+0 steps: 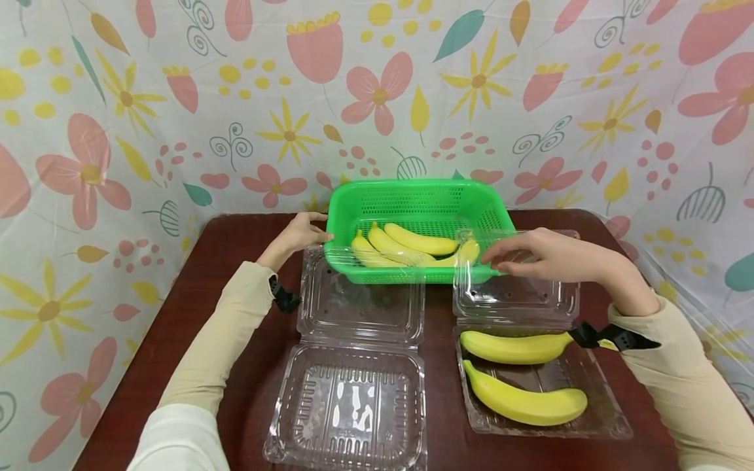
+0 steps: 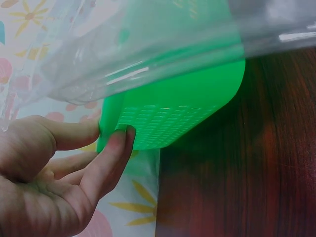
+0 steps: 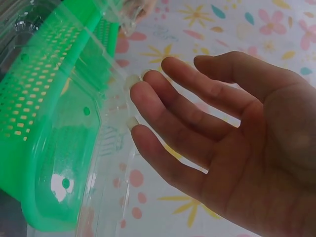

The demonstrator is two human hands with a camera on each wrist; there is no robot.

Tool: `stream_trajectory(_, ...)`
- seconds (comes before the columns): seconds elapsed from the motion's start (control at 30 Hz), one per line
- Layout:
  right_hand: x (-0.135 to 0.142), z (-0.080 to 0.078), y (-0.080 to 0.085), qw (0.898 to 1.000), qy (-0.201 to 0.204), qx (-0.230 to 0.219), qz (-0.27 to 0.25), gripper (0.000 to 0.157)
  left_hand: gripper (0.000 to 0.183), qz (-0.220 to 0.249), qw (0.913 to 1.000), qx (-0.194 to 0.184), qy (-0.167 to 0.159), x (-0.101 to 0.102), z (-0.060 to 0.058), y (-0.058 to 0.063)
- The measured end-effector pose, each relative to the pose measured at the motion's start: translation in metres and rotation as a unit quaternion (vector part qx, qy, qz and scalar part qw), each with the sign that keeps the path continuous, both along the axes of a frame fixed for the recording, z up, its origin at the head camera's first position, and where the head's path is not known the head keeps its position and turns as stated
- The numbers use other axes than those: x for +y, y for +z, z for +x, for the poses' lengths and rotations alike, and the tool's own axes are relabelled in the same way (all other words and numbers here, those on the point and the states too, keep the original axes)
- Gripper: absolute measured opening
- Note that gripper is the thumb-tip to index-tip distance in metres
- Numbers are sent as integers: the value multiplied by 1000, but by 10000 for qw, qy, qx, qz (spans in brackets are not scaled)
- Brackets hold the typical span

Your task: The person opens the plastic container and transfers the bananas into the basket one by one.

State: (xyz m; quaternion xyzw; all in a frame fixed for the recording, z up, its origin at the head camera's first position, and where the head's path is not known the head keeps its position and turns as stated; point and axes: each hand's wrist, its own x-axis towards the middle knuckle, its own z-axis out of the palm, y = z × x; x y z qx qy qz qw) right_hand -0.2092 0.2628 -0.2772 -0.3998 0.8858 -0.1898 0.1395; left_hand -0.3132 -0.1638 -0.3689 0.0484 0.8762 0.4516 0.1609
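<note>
At far centre, your left hand [image 1: 297, 234] pinches a green perforated basket [image 1: 412, 186] of bananas [image 1: 418, 241] by its left end; rightward, your right hand [image 1: 548, 255], fingers loosely bent, ungripping, is beside a clear clamshell lid [image 1: 533, 306].

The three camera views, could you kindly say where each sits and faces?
Head: on the head, facing forward and down at bananas; left hand, right hand, sleeves show.
Left wrist: worn there, facing the green basket; left hand shows.
Right wrist: worn there, facing basket and floral cloth; right hand shows.
Both wrist views share the basket.
</note>
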Motion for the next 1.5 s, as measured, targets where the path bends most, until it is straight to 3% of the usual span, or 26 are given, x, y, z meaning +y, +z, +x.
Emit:
stream_trajectory(0.27, -1, 12, 2, 9978, -68, -655, -41, 23, 63, 52, 10000, 45, 6, -2, -1, 1)
stream_trajectory(0.67, 5, 28, -14, 9903, -66, -1372, 217, 26, 63, 57, 9999, 101, 60, 0, -3, -5)
stream_trajectory(1.03, 8, 44, -35, 9847, -58, -1664, 506, 28, 64, 58, 10000, -26, 61, 0, -2, -2)
stream_trajectory(1.27, 10, 50, -37, 9763, -395, -1964, 819, 37, 63, 58, 10000, 30, 24, -1, -1, -1)
stream_trajectory(1.5, 11, 53, -48, 9746, -359, -1944, 1056, 37, 63, 75, 10000, -10, 49, -2, -2, -3)
